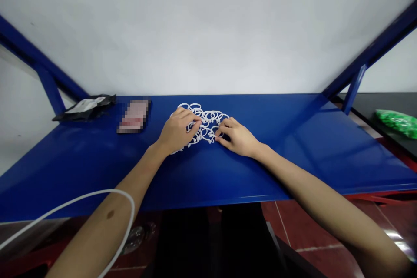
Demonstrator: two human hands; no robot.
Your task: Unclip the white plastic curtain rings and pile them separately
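A heap of several white plastic rings lies in the middle of the blue table. My left hand rests on the left side of the heap, fingers curled over some rings. My right hand sits at the heap's right edge, its fingertips pinched on a ring. Both forearms reach in from the near edge.
A black plastic bag with a white label lies at the table's far left, and a blurred pinkish flat object sits beside it. A green bag rests on a dark surface at right. A white cable loops near my left arm.
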